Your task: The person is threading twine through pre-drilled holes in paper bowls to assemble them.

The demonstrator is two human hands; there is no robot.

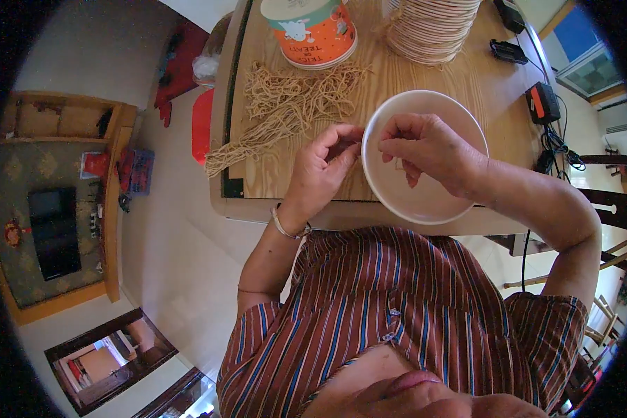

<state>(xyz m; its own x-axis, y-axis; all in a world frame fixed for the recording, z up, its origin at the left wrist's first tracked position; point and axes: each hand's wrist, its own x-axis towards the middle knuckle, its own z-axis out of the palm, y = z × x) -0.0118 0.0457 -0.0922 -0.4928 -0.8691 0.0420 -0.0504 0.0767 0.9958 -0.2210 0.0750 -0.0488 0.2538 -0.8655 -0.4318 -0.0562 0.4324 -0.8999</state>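
Observation:
A white round paper bucket (425,198) lies at the table's front edge, its open mouth facing me. My left hand (325,166) is closed in a pinch against the outside of the bucket's left rim; what lies between its fingertips is too small to make out. Over the mouth, my right hand (432,150) has its thumb and fingers pressed together near the inner left wall, and what they hold, if anything, cannot be told. Left of the bucket, a bundle of beige cords (292,104) spreads over the wooden table (369,83).
An orange and teal printed paper bucket (317,38) stands beyond the cords. Beside it rises a tall stack of nested white buckets (435,28). Black chargers with cables (542,104) lie along the right edge. A red stool (202,125) stands left of the table.

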